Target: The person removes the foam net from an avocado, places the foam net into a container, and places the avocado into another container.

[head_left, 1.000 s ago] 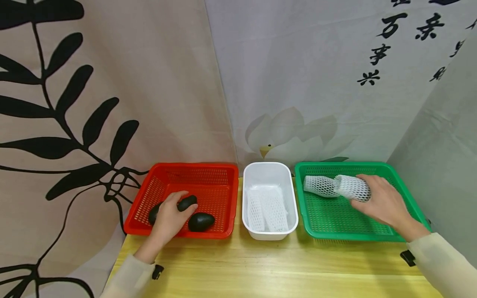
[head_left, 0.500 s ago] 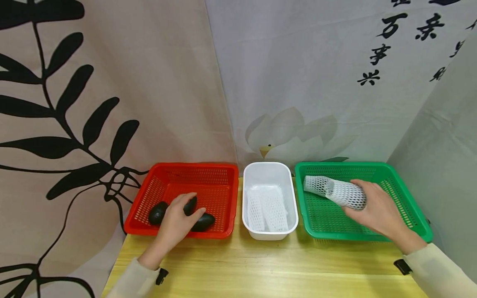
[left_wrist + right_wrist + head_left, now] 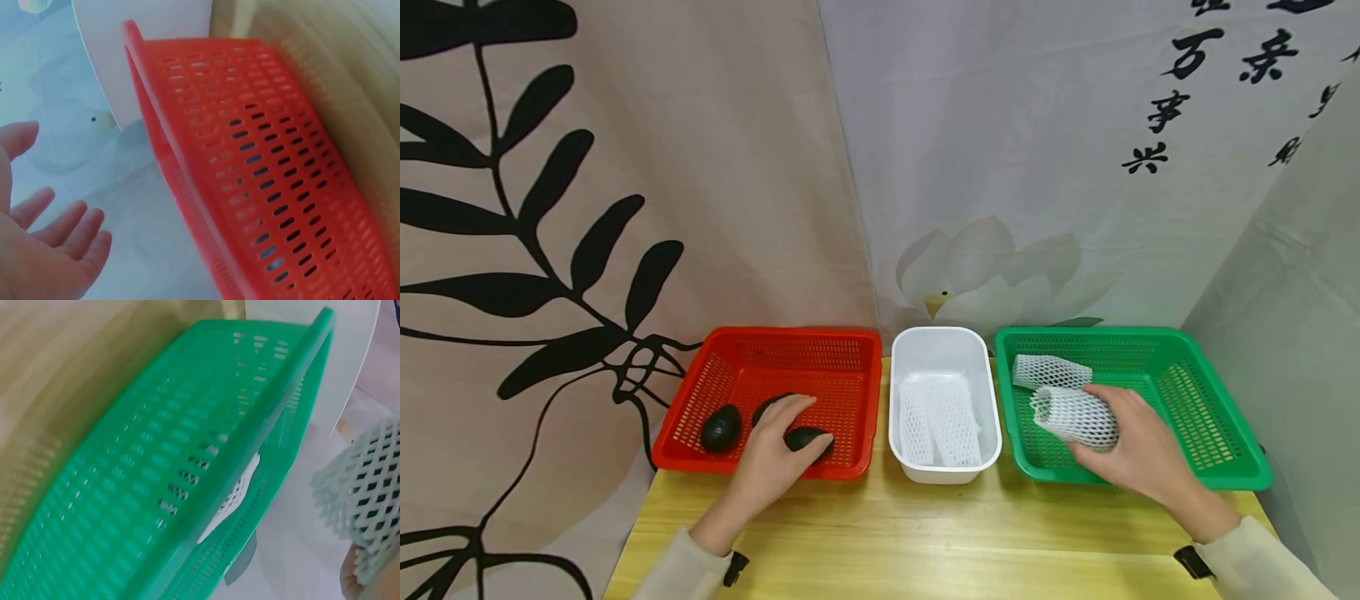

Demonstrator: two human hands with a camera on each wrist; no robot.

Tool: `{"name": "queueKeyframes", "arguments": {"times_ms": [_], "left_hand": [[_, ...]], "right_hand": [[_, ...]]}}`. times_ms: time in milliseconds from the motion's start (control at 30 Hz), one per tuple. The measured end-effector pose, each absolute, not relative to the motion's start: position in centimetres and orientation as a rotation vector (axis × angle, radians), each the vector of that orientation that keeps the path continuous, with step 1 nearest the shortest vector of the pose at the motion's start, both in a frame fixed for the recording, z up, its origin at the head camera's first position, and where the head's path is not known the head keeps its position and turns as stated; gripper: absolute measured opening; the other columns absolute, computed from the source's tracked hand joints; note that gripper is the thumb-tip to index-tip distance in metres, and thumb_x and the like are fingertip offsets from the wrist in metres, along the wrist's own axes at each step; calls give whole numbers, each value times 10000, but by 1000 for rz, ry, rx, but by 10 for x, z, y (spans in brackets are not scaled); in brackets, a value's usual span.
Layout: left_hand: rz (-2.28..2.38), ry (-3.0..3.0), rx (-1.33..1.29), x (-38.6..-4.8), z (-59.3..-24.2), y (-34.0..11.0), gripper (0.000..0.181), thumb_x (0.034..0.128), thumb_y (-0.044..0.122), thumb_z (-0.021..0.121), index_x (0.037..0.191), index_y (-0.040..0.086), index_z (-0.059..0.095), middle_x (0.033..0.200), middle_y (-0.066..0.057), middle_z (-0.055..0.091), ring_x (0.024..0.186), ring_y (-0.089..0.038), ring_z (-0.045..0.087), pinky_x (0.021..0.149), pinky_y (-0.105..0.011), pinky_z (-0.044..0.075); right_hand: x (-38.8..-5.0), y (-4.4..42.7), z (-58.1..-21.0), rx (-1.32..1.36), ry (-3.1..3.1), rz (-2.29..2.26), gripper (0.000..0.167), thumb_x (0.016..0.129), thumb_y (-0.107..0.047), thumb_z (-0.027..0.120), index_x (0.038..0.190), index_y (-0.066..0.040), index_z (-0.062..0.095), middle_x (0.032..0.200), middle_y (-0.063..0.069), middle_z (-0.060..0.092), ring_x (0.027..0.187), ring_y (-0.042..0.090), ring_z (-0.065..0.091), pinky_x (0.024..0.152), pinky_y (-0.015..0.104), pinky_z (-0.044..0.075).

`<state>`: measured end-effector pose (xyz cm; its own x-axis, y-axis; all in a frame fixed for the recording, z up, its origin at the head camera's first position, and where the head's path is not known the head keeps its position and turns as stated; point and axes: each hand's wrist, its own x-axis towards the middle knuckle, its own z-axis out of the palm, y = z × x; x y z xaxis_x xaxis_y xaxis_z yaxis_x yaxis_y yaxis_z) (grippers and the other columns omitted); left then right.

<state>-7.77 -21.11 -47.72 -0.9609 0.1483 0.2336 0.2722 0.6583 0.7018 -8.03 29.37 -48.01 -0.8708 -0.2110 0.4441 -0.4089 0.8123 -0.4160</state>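
Above the red basket hovers my left hand, its fingers loosely bent with nothing between them. Below it lie dark avocados: one at the left, plus a second avocado and a third avocado partly covered by the hand. My right hand grips an avocado in a white foam net over the green basket; dark skin shows through the mesh in the right wrist view. Another netted avocado lies behind it in that basket.
Between the two baskets stands a white bin with flat foam nets on its bottom. All three containers are on a wooden table. A printed curtain hangs behind them.
My right hand has moved left and toward me with the netted avocado, which now sits in front of the other one. My left hand has shifted right over the avocados.
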Motion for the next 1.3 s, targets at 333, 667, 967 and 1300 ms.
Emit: {"name": "queueKeyframes", "arguments": {"times_ms": [333, 667, 967, 1300], "left_hand": [[-1199, -2592, -521, -69, -485, -197, 585, 819, 194, 916, 1345, 114, 673, 1426, -63, 607, 1347, -294, 528, 1071, -559, 477], [-1137, -2576, -585, -59, -496, -185, 552, 792, 212, 937, 1286, 136, 702, 1352, -45, 640, 1263, -255, 578, 1036, -534, 511], [-1156, -2613, -625, -51, -500, -172, 544, 796, 218, 932, 1286, 131, 710, 1321, -17, 653, 1239, -210, 580, 1011, -487, 533], [-1206, -2606, -692, -43, -509, -161, 527, 802, 217, 925, 1281, 165, 711, 1275, 103, 643, 1194, -155, 580, 974, -404, 547]], "right_hand": [[-67, 274, -489, 537, -2584, 732, 798, 608, -237, 939, 1304, -12, 621, 1152, 138, 686, 969, 253, 604, 695, 460, 530], [-54, 256, -504, 614, -2530, 748, 805, 570, -243, 934, 1292, -44, 640, 1177, 96, 698, 997, 246, 630, 732, 468, 547], [-44, 243, -517, 636, -2536, 782, 820, 545, -233, 945, 1286, -46, 646, 1213, 87, 682, 1043, 230, 631, 749, 450, 579], [-35, 226, -532, 735, -2470, 828, 832, 520, -257, 955, 1274, -59, 666, 1220, 32, 677, 1061, 211, 634, 840, 368, 558]]}}
